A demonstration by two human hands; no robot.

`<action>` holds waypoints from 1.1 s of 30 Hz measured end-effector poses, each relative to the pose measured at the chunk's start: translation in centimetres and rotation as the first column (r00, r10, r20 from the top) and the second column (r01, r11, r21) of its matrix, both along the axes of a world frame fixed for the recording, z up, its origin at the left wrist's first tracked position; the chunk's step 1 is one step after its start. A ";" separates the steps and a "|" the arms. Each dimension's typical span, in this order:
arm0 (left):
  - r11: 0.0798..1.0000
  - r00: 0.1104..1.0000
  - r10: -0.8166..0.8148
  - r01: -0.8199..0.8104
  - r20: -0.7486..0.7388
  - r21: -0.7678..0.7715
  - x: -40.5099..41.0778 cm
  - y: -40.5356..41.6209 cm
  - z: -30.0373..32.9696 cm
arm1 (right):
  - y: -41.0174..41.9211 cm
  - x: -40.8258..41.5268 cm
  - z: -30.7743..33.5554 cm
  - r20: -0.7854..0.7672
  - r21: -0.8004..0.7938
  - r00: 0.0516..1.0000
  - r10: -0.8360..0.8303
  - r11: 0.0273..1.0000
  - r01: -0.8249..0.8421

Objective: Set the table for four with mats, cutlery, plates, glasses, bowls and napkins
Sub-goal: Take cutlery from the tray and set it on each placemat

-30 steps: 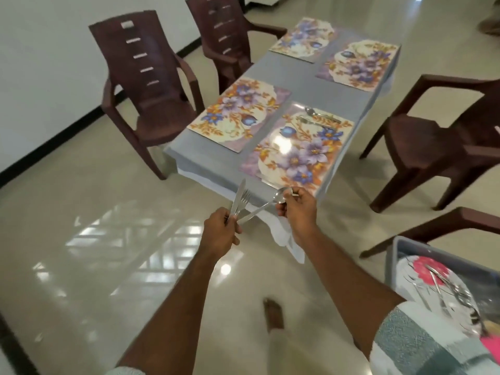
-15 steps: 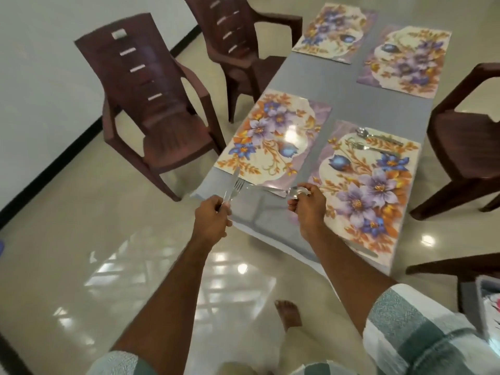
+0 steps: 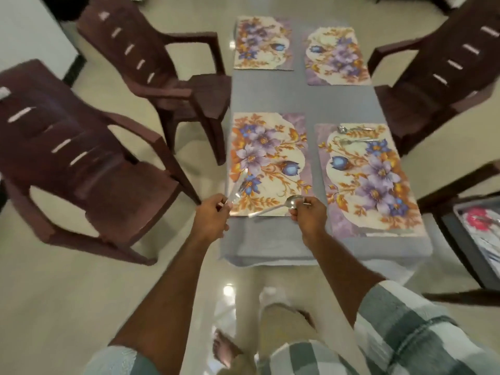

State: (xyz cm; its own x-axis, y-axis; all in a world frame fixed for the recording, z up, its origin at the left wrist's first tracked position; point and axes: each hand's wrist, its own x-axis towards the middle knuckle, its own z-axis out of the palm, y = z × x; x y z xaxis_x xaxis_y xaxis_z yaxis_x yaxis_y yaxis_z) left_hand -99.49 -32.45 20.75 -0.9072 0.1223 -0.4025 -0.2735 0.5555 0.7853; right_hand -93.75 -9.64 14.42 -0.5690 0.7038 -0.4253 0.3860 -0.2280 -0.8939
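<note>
Left hand: the left hand point(image 3: 213, 216) has its fingers curled round the handles of blurred silver cutlery point(image 3: 237, 186), apparently a knife and fork, whose tips point toward 12 o'clock over the near left corner of the near-left mat.
Right hand: the right hand point(image 3: 308, 213) pinches a shiny metal spoon point(image 3: 273, 207) by the bowl end, fingers curled, with the handle running toward 8 o'clock across that mat's near edge.
Near-left mat: the rectangular floral placemat with purple and orange flowers point(image 3: 269, 163) lies flat at 12 o'clock from the hands.
Near-right mat: a matching floral placemat point(image 3: 370, 180) lies at 1 o'clock; two silver cutlery pieces point(image 3: 355, 135) rest across its far end.
Table: the grey-covered rectangular table point(image 3: 303, 100) carries all the mats.
Far mats: two more floral placemats point(image 3: 263, 43) lie side by side at the far end.
Chairs: dark brown plastic armchairs point(image 3: 81, 163) stand at 9 to 10 o'clock and at 2 o'clock.
Crate: a grey bin of dishes point(image 3: 479, 234), at 3 o'clock, is cut off by the frame edge.
</note>
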 end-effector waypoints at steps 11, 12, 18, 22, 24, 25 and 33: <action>0.907 0.911 -0.413 0.409 -0.013 -0.102 -13.1 2.7 -1.5 | -1.3 -6.4 -1.6 0.051 -0.022 0.915 -0.400 0.916 0.401; 0.897 0.903 -0.430 0.427 -0.004 -0.113 -14.4 2.8 -1.5 | -1.3 -7.6 -1.7 0.055 -0.034 0.906 -0.419 0.906 0.421; 0.863 0.870 -0.492 0.490 0.015 -0.119 -23.5 3.2 -1.6 | -0.9 -16.4 -2.2 0.100 -0.036 0.883 -0.459 0.885 0.464; 0.861 0.867 -0.497 0.497 0.030 -0.110 -28.3 3.7 -2.0 | -0.8 -21.7 -1.0 0.087 -0.030 0.875 -0.476 0.877 0.480; 0.835 0.841 -0.539 0.540 0.043 -0.102 -30.1 4.2 -2.4 | -0.6 -23.7 -0.6 0.093 -0.023 0.872 -0.481 0.874 0.485; 0.823 0.829 -0.557 0.560 0.052 -0.095 -30.9 4.5 -2.4 | -0.4 -24.3 -0.5 0.102 -0.013 0.872 -0.479 0.876 0.482; 0.573 0.577 -0.811 0.816 0.093 -0.070 -33.1 10.6 -5.5 | -1.4 -20.1 -4.1 0.308 0.130 0.737 -0.602 0.794 0.594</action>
